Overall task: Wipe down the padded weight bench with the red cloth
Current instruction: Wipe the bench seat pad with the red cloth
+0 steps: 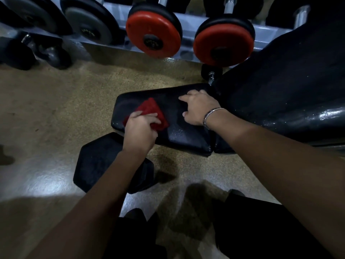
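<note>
The black padded seat of the weight bench (186, 135) lies low in the middle of the view, its larger black back pad (280, 90) rising to the right. A folded red cloth (152, 109) rests flat on the left part of the seat. My left hand (140, 129) grips the cloth's near edge and presses it on the pad. My right hand (199, 107), with a metal bracelet on the wrist, lies flat on the seat's far right corner, fingers spread, holding nothing.
A black hex dumbbell (99, 161) lies on the speckled tan floor just left of the seat, under my left forearm. A rack at the back holds dumbbells with red ends (153, 32) and grey ends (89, 23). My dark-clothed legs (252, 230) are at the bottom.
</note>
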A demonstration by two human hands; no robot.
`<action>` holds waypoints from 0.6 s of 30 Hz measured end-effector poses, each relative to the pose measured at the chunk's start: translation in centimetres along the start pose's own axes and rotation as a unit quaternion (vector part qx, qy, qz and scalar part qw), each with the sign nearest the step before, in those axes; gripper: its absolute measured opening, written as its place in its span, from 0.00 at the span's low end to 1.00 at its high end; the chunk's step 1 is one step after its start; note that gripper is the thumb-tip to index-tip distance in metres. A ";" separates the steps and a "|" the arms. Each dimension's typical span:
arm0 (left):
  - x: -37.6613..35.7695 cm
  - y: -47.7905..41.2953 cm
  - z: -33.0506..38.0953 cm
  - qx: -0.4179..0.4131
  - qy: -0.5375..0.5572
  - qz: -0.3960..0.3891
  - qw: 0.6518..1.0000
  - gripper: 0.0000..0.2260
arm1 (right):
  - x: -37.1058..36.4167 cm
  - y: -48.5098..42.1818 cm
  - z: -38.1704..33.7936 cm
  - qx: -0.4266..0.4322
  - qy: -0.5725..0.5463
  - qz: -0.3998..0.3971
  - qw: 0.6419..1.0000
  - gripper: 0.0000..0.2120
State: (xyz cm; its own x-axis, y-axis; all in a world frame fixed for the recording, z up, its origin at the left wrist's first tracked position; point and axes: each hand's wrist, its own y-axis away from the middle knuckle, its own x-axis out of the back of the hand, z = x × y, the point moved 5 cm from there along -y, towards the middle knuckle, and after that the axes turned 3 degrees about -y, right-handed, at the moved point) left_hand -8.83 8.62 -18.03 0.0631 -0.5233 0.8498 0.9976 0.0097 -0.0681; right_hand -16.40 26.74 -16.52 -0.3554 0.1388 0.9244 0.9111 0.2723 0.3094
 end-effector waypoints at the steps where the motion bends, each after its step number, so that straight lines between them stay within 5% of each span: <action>1: -0.2 0.3 0.3 -0.024 0.009 0.003 1.000 0.14 | 0.0 0.0 0.0 0.001 0.002 0.002 1.000 0.31; 5: 0.2 1.7 0.1 -0.103 -0.015 -0.035 0.994 0.11 | 0.2 -0.1 0.1 0.004 -0.001 0.001 1.000 0.31; 10: 0.6 -0.4 0.9 0.021 -0.021 0.020 0.999 0.16 | -0.1 -0.1 0.1 0.001 -0.002 0.002 1.000 0.31; 15: -1.1 1.4 0.9 -0.147 0.012 -0.047 0.988 0.10 | 0.3 -0.1 0.1 0.002 -0.004 0.002 1.000 0.31; 18: 0.5 0.5 -1.4 -0.103 -0.040 -0.099 0.989 0.10 | 0.2 -0.1 0.1 0.003 -0.008 -0.003 1.000 0.31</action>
State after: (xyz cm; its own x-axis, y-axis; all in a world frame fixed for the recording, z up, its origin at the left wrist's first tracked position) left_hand -8.38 7.20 -18.36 -0.1221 -0.4283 0.8953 0.9644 -0.2645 0.0050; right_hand -16.63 26.79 -16.35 -0.3637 0.1516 0.9191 0.9077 0.2795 0.3131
